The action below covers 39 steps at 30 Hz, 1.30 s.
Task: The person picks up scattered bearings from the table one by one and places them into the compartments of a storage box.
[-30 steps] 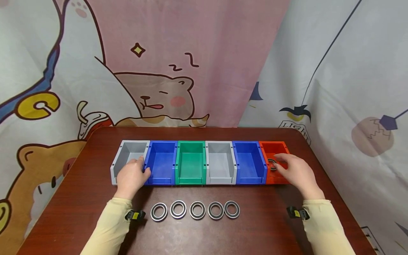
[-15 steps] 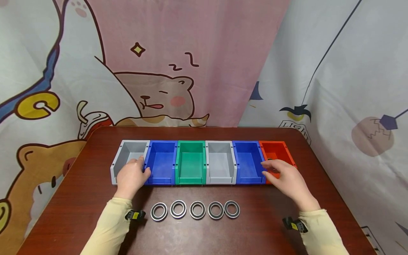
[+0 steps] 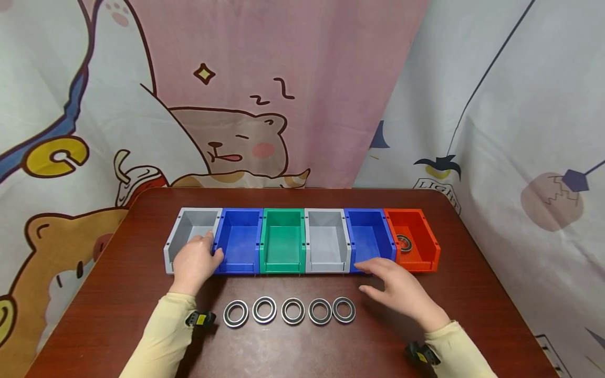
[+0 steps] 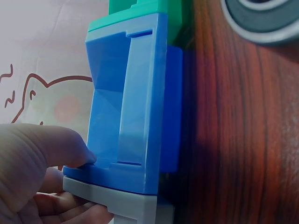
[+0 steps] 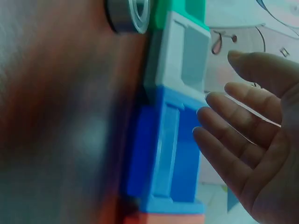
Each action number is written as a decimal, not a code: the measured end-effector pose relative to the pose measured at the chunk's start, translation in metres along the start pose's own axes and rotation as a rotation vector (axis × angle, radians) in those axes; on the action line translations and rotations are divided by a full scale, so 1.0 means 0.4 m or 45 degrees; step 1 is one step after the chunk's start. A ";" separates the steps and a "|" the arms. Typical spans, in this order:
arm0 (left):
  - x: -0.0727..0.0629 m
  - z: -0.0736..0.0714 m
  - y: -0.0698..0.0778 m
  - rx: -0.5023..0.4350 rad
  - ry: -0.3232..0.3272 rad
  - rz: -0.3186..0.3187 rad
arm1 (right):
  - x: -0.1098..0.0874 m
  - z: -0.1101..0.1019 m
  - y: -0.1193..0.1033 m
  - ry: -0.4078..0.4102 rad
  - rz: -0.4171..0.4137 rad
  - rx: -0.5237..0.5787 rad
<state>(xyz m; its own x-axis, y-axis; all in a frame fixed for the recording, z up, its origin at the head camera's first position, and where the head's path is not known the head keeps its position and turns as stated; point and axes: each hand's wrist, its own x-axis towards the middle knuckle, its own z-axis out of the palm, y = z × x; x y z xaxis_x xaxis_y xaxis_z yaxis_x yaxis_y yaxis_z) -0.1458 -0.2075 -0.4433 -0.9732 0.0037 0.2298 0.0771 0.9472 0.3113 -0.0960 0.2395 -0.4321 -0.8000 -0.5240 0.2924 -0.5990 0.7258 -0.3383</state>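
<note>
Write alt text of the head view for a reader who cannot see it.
A left hand grips adjoining walls of a grey bin and a blue bin, while an open right hand hovers near five ring bearings on a brown table. These stand leftmost in a row of six behind the bearings; the rightmost, red bin holds another bearing.

Bare strip of table (image 3: pixel 283 285) left free just in front of the green bin (image 3: pixel 283 239), then barred by five bearings (image 3: pixel 293 323), access to the left of the green bin obstructed by the left grip (image 3: pixel 195 262), green bin uncovered from above.
</note>
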 end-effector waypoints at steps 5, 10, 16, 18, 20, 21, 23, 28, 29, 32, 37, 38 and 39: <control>0.001 0.001 -0.001 0.003 -0.009 -0.010 | -0.001 0.027 -0.031 -0.160 0.047 0.024; 0.001 0.000 0.000 0.005 -0.013 -0.013 | -0.004 0.056 -0.049 -0.206 -0.004 0.019; 0.000 -0.002 0.002 0.001 -0.017 -0.011 | -0.006 0.089 -0.060 -0.213 -0.130 0.023; 0.000 -0.003 0.002 0.001 -0.020 -0.012 | -0.006 0.097 -0.064 -0.229 -0.141 0.015; 0.000 -0.003 0.002 0.001 -0.023 -0.013 | -0.007 0.103 -0.067 -0.237 -0.149 -0.005; 0.001 -0.004 0.002 0.001 -0.024 -0.014 | -0.007 0.106 -0.069 -0.236 -0.155 -0.019; 0.001 -0.004 0.003 0.003 -0.027 -0.015 | -0.007 0.113 -0.071 -0.225 -0.178 -0.056; 0.002 -0.001 0.002 0.001 -0.021 -0.020 | -0.010 0.124 -0.079 -0.207 -0.244 -0.131; 0.002 -0.001 0.003 0.000 -0.019 -0.018 | -0.011 0.125 -0.081 -0.209 -0.252 -0.141; 0.003 0.001 0.002 0.000 -0.012 -0.017 | -0.012 0.128 -0.087 -0.220 -0.261 -0.167; 0.003 0.001 0.001 0.006 -0.016 -0.020 | -0.011 0.133 -0.094 -0.255 -0.237 -0.189; 0.003 0.001 0.001 0.006 -0.017 -0.018 | -0.012 0.133 -0.095 -0.263 -0.229 -0.189; 0.003 0.001 0.000 0.006 -0.016 -0.015 | -0.012 0.134 -0.095 -0.269 -0.223 -0.190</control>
<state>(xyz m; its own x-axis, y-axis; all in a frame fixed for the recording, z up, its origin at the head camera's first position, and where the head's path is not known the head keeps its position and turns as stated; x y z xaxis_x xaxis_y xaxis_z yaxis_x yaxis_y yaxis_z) -0.1471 -0.2072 -0.4433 -0.9766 -0.0033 0.2150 0.0649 0.9487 0.3094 -0.0713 0.1905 -0.4684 -0.6843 -0.7162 0.1370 -0.7289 0.6658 -0.1594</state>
